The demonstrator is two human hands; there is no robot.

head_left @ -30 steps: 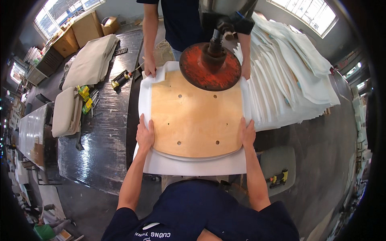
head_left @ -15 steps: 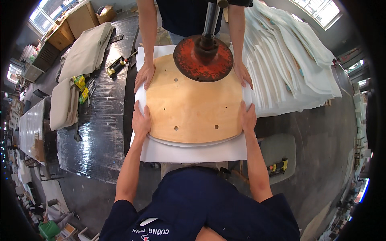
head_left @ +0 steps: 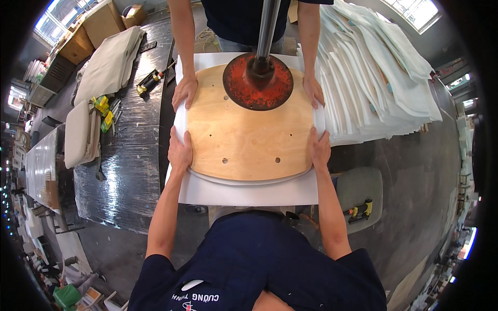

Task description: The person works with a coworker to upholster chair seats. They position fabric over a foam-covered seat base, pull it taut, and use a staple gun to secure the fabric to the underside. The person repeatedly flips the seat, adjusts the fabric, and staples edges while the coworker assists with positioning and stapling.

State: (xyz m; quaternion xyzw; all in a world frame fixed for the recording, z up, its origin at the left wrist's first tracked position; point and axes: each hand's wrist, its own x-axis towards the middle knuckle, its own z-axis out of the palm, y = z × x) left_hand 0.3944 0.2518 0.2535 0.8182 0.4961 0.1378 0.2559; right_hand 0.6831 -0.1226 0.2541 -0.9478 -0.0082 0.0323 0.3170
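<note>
Grasps the wooden panel [head_left: 249, 135] by its left edge with the left hand [head_left: 180, 151], thumb against the wood and fingers outside it, and by its right edge likewise with the right hand [head_left: 321, 149]. Cannot tell the amount of finger curl underneath. Has the panel lying flat on white padding [head_left: 249, 196], central between both arms, with a broad white margin beyond its near edge. Shows round holes in the pale wood and, over its far part, a worn red disc [head_left: 258, 82] on a metal rod [head_left: 267, 28]. Cannot tell touching from just above there. Shares the panel's sides with a co-worker's hands [head_left: 185, 92], placed farther up on both edges. Shows, on the left, a dark plastic-wrapped table [head_left: 135, 171] with beige fabric [head_left: 109, 65] and a yellow-and-black tool [head_left: 150, 83]; on the right, stacked white sheets [head_left: 363, 93] and, nearer, a second tool [head_left: 359, 211] on a grey rounded pad [head_left: 366, 187].
</note>
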